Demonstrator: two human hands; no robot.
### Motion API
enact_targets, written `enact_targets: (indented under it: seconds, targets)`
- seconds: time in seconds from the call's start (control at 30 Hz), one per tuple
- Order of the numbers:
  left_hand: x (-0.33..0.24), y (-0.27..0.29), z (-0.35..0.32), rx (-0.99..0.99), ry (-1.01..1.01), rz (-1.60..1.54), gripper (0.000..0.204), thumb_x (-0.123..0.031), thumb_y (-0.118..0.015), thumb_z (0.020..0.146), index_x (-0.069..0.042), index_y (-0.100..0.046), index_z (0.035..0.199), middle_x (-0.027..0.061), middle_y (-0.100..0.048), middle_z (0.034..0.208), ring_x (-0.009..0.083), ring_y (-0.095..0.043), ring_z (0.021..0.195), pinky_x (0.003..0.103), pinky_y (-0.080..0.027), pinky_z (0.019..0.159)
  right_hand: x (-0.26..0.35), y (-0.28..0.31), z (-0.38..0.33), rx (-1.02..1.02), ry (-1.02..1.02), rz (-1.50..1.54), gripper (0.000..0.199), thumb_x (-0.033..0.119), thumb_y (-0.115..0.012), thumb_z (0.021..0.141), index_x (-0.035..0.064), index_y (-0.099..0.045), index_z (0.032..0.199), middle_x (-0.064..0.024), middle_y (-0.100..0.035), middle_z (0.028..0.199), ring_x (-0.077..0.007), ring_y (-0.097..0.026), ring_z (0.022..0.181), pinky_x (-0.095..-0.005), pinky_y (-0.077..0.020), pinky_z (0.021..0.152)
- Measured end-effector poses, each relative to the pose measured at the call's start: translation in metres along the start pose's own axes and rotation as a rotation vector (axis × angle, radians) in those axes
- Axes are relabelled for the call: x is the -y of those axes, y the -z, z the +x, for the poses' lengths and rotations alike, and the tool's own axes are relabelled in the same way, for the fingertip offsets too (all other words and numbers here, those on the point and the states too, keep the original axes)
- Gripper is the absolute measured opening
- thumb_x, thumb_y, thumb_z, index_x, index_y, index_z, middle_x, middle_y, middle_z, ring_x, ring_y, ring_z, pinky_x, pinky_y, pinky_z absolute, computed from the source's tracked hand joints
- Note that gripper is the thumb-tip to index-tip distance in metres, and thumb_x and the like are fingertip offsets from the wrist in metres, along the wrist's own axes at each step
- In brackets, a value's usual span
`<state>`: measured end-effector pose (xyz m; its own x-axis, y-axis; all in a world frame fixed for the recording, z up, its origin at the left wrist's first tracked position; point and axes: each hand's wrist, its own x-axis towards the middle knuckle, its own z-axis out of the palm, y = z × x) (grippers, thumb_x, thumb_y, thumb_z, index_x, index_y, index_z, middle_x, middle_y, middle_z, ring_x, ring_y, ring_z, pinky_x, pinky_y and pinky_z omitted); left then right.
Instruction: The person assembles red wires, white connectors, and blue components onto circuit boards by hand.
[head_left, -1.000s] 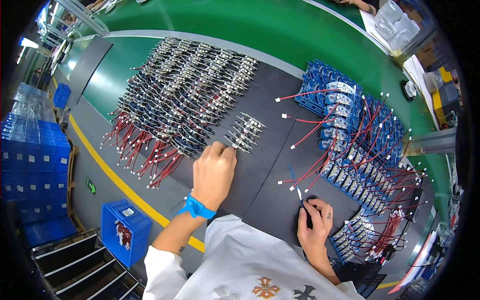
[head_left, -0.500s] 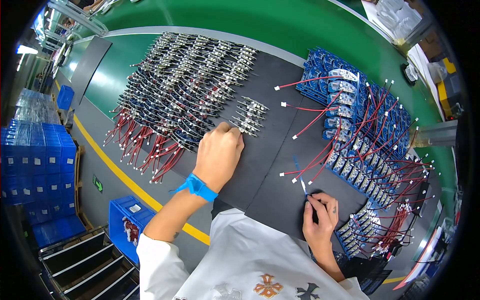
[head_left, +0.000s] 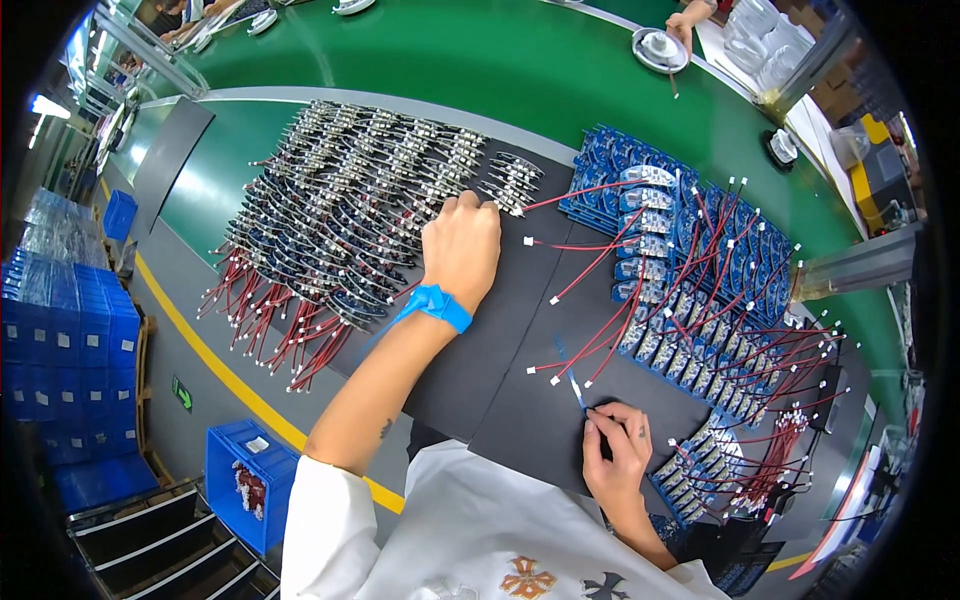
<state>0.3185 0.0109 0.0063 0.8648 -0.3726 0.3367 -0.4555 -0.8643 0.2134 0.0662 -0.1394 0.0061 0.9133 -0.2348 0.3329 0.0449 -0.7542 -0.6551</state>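
Observation:
My left hand (head_left: 462, 248), with a blue wristband (head_left: 436, 306), stretches across the black mat (head_left: 500, 390). Its fingertips rest at the right edge of the rows of small grey boards with red wires (head_left: 340, 225), beside a small separate cluster of the same boards (head_left: 512, 183). The fingers are curled under, so what they grip is hidden. My right hand (head_left: 615, 462) lies low on the mat near my body. It pinches a thin blue-tipped tool (head_left: 577, 390) that points up toward loose red wires (head_left: 590, 340). To the right lie overlapping blue circuit boards with red leads (head_left: 700, 270).
A green conveyor belt (head_left: 450, 60) runs behind the mat, with a white round dish (head_left: 660, 46) and another person's hand (head_left: 684, 20) at its far side. A blue bin (head_left: 240, 490) and stacked blue crates (head_left: 60, 330) stand on the floor at left, beyond a yellow line (head_left: 225, 375).
My left hand has moved farther away from me, up to the small cluster at the edge of the grey rows. My right hand has stayed near the mat's front edge.

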Motion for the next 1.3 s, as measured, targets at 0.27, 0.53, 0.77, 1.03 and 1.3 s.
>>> enact_targets:
  seconds: [0.27,0.53,0.77,1.03,1.3]
  targets:
    - [-0.002,-0.007,0.011,-0.02,0.033,0.004,0.009,-0.011,-0.067,0.076,-0.003,-0.064,0.076,0.0131,-0.06,0.079,0.033,-0.063,0.076,0.044,-0.051,0.063,0.001,0.002,0.0,-0.001,-0.001,0.011,0.018,-0.006,-0.067,0.07,0.0008,-0.067,0.087,-0.0093,-0.06,0.088,-0.0259,-0.056,0.074,-0.0342,-0.0452,0.062]
    - [0.004,-0.005,0.015,-0.05,0.046,0.04,0.009,-0.012,-0.064,0.077,-0.003,-0.064,0.075,0.0144,-0.061,0.079,0.034,-0.063,0.073,0.045,-0.052,0.061,0.003,0.0,0.003,-0.009,-0.005,0.041,0.017,-0.006,-0.067,0.071,0.0004,-0.067,0.087,-0.0098,-0.061,0.088,-0.0266,-0.057,0.074,-0.0346,-0.0453,0.064]
    - [0.001,-0.005,0.019,0.029,0.017,0.099,0.005,-0.002,-0.06,0.072,-0.001,-0.064,0.075,0.0163,-0.061,0.086,0.0314,-0.065,0.082,0.039,-0.056,0.063,0.0,0.002,0.001,-0.002,-0.019,0.039,0.017,-0.005,-0.066,0.072,-0.0001,-0.066,0.087,-0.0107,-0.06,0.089,-0.0269,-0.056,0.076,-0.0351,-0.0444,0.066]
    - [0.0,-0.005,0.014,0.017,0.006,0.102,0.006,-0.002,-0.063,0.069,-0.001,-0.067,0.073,0.0157,-0.063,0.086,0.0301,-0.065,0.083,0.037,-0.056,0.065,0.001,0.002,-0.004,-0.019,-0.01,0.053,0.015,-0.005,-0.065,0.072,-0.0008,-0.066,0.086,-0.0108,-0.061,0.086,-0.0278,-0.056,0.076,-0.0365,-0.044,0.068]
    - [0.001,0.001,0.016,0.042,0.005,0.117,0.008,-0.001,-0.063,0.068,-0.001,-0.067,0.075,0.0162,-0.063,0.086,0.0304,-0.065,0.084,0.037,-0.056,0.065,0.002,0.001,-0.001,-0.005,-0.015,0.067,0.015,-0.006,-0.065,0.072,-0.0006,-0.066,0.086,-0.011,-0.061,0.086,-0.0279,-0.056,0.075,-0.0364,-0.0442,0.067]
